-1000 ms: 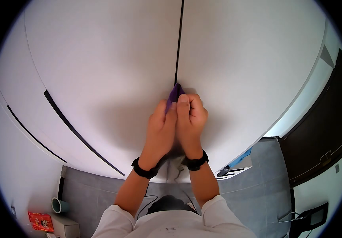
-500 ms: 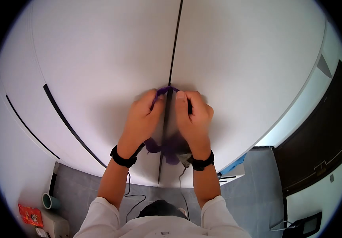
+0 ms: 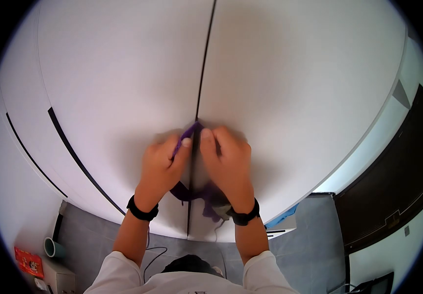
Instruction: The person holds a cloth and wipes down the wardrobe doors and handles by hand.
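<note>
Both hands are raised in front of tall white cabinet doors (image 3: 118, 78), at the dark strip (image 3: 190, 169) along their seam. My left hand (image 3: 161, 164) is closed on a purple cloth (image 3: 188, 133), thumb pressed over it. On the other side of the seam, my right hand (image 3: 227, 159) pinches the cloth too. Between them the cloth bridges the top of the wider dark strip. Its loose part hangs below the hands, partly hidden behind my right wrist. Each wrist wears a black band.
More black handle strips (image 3: 81, 159) run down the doors at left. A teal bin (image 3: 53, 248), a red packet (image 3: 28, 262) and a small cabinet (image 3: 58, 277) stand lower left. Thin cables hang near my arms. A dark door (image 3: 388, 181) is at right, above grey tiled floor (image 3: 319, 235).
My hands and the cloth now appear lower and further left, still spanning the seam. The whole view has shifted slightly as well. Both hands keep their hold.
</note>
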Demonstrator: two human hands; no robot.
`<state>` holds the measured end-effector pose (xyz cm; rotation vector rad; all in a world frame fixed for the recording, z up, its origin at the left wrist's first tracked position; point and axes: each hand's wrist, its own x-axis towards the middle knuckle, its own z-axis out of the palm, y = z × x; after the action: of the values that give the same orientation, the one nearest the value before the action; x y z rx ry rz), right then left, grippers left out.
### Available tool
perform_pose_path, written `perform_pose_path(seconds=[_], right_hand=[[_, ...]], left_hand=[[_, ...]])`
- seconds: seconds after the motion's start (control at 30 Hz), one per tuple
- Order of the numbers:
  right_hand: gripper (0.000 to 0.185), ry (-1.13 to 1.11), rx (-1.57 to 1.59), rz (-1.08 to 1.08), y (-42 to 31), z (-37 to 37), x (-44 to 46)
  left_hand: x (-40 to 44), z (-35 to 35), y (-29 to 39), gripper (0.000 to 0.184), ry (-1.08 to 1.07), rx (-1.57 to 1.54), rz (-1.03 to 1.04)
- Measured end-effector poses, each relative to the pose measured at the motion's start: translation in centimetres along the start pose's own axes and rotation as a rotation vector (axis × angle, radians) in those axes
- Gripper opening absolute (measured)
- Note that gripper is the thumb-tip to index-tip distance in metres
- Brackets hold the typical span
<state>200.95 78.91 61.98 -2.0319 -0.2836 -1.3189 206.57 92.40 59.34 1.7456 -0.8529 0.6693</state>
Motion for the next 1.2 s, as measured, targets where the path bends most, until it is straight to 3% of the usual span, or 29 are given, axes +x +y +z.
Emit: perform_pose_path(seconds=[0.13, 0.23, 0.37, 0.47, 0.5, 0.57, 0.73, 0.93, 1.2], right_hand=[[0.019, -0.034, -0.025, -0.024, 0.2, -0.1, -0.3], [0.025, 0.005, 0.007, -0.102, 0.3, 0.2, -0.2], [0.023, -0.046, -0.05, -0.057, -0.1, -0.7, 0.4], [0.022, -0.111, -0.064, -0.063, -0.5, -1.8, 1.7], [0.021, -0.124, -0.064, -0.025, -0.6, -2.1, 1.8], [0.02, -0.154, -0.056, 0.0, -0.9, -1.7, 1.6], [0.019, -0.002, -0.126, 0.162, -0.6, -0.3, 0.7], [0.021, -0.022, -0.172, 0.209, -1.4, -0.6, 1.2], [0.02, -0.074, -0.087, 0.22, -1.9, -0.5, 0.7]], left_hand=[[-0.1, -0.2, -0.5, 0.029, 0.016, 0.025, 0.144], [0.1, 0.5, -1.0, 0.027, 0.118, 0.069, 0.22], [1.6, -1.3, -0.4, 0.023, 0.164, 0.145, 0.159], [4.4, -3.5, -1.8, 0.019, 0.165, 0.21, 0.627], [4.5, -3.9, -2.2, 0.019, 0.181, 0.22, 0.629], [4.5, -4.6, -2.9, 0.024, 0.013, 0.246, 0.705], [3.8, -3.3, -2.5, 0.033, 0.132, 0.264, 0.598], [3.5, -1.0, -0.8, 0.03, 0.311, 0.366, 0.427], [2.6, -1.2, -1.2, 0.027, 0.204, 0.294, 0.469]])
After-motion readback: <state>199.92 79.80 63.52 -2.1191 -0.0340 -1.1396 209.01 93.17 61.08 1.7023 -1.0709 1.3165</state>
